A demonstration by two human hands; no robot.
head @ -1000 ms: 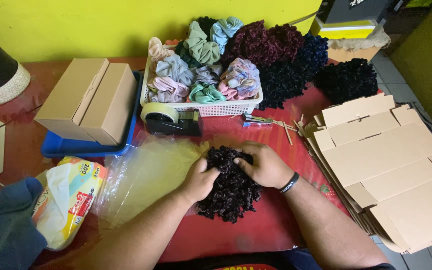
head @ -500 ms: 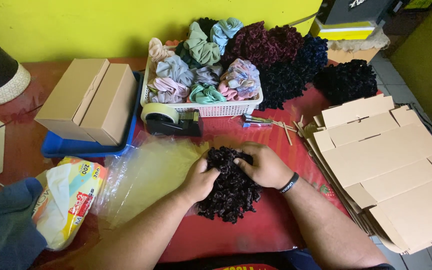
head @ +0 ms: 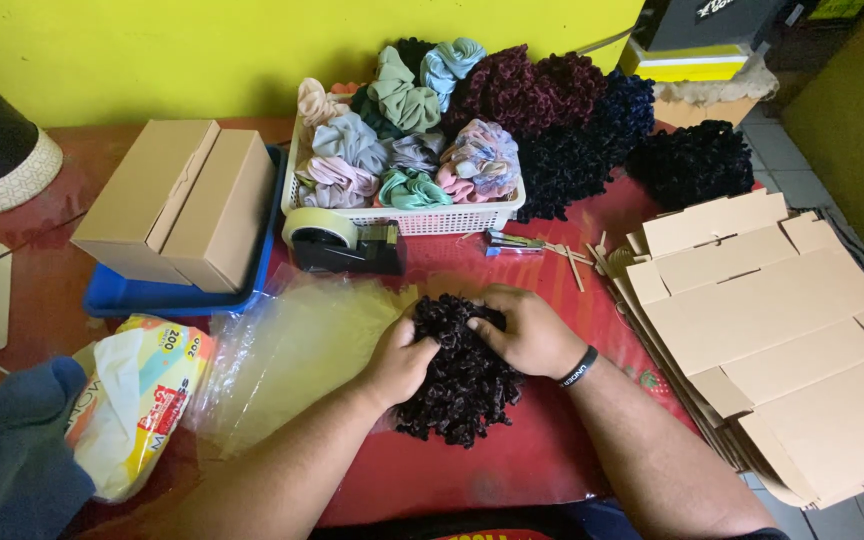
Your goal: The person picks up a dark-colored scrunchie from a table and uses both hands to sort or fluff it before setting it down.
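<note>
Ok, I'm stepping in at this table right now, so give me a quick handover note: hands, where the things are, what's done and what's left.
Left hand: gripping the left side of the dark scrunchie pile.
Right hand: on the pile's top right, fingers dug in.
Pile lies on the red table, just right of the clear plastic bags.
Flat cardboard boxes are stacked at right; tape dispenser and white basket behind.
Done: pile gathered between the hands.
Left: nothing of it is in a bag yet.

A dark maroon-black pile of scrunchies (head: 457,380) lies on a red table (head: 552,460), beside clear yellowish plastic bags (head: 292,350). The white basket (head: 452,218) holds pastel pink, grey, mint and blue scrunchies (head: 402,130). Brown cardboard boxes (head: 182,200) sit on a blue tray (head: 152,298) before a yellow wall (head: 152,50).
</note>
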